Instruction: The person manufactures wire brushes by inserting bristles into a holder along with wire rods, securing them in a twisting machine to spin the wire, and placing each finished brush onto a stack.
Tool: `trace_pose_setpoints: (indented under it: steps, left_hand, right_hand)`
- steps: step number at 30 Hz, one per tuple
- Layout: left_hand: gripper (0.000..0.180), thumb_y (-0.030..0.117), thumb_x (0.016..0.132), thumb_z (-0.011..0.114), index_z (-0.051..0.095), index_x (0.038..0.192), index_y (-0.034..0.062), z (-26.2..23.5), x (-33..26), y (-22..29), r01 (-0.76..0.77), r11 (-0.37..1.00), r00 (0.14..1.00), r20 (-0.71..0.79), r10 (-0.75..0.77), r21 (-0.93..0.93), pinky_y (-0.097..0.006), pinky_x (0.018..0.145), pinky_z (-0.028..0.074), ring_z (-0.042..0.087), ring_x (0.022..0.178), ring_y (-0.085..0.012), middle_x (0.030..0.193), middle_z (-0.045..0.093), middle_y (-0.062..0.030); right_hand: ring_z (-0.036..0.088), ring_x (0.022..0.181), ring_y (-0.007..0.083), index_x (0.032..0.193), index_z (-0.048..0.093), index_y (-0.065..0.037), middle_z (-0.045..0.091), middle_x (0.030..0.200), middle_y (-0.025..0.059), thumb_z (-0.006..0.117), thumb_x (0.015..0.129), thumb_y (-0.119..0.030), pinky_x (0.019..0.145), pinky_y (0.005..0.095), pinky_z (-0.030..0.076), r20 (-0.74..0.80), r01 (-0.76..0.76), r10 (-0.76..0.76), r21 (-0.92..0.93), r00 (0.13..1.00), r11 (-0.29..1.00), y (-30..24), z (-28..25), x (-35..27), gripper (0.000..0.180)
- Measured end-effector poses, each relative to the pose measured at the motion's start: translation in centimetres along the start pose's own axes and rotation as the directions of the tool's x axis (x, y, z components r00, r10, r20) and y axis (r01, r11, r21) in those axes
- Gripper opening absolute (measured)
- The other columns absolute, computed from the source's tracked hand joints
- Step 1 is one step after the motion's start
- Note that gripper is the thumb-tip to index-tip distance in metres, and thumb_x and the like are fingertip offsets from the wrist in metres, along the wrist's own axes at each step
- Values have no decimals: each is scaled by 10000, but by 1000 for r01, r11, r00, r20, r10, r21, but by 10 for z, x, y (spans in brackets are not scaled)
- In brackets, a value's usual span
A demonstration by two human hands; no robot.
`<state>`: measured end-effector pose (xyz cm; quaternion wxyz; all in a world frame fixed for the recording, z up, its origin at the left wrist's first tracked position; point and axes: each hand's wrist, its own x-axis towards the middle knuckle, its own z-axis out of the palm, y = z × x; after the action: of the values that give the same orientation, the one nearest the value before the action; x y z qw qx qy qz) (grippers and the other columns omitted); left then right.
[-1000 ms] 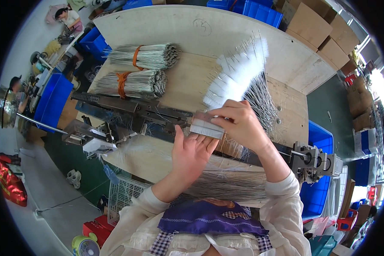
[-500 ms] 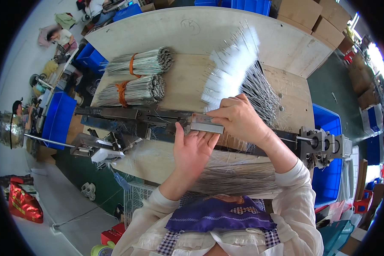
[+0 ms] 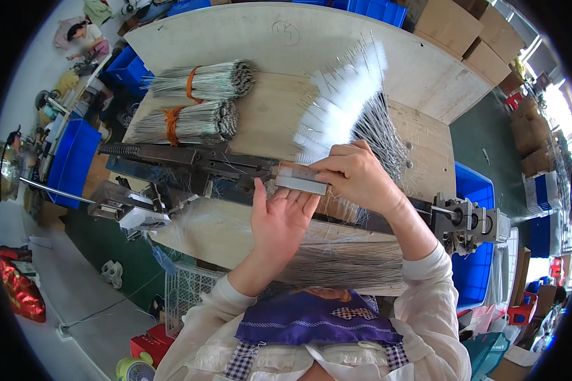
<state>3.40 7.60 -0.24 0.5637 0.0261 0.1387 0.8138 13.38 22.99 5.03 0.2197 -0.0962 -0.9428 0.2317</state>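
My left hand (image 3: 276, 219) is open and palm up, its fingertips reaching under a pale metal block (image 3: 301, 185) on a long dark metal machine (image 3: 232, 166). My right hand (image 3: 362, 180) is closed in a pinch at the block's right end; whatever is between thumb and fingers is hidden. Just beyond the hands lies a pile of white-bristled wire brushes (image 3: 340, 105), with their twisted wire stems (image 3: 382, 136) fanning to the right. Fine loose bristles (image 3: 344, 208) cling to the machine below my right hand.
Two wire bundles tied with orange bands, one farther (image 3: 219, 82) and one nearer (image 3: 203, 124), lie at the back left. Loose wires (image 3: 349, 263) cover the bench's near side. A clamp mechanism (image 3: 467, 218) stands at right by a blue bin (image 3: 473, 184). A person (image 3: 90, 39) sits far left.
The whole view has shifted slightly, so the bench appears a little farther left. Both hands keep nearly the same pose at the metal block.
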Motion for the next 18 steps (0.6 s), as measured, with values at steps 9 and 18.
trace_pose_setpoints:
  steps: [9,18]
  left_hand:
    - [843,611,975,318,239,1435,-91,6,3,3,12,997,999,-41,-9,72,-435,1193,210,292,1407,-304,1497,294,-215]
    - [776,593,981,321,333,1380,-72,6,-13,0,22,999,999,-34,-21,37,-440,1188,230,313,1398,-303,1471,338,-218]
  right_hand:
    - [586,796,202,949,735,-142,571,742,30,707,799,-180,839,356,392,42,44,-36,-222,998,974,-11,-7,0,158]
    - [600,780,173,926,723,-181,582,765,-16,703,737,-178,848,355,396,-50,26,-33,-139,998,990,-23,-7,-13,190]
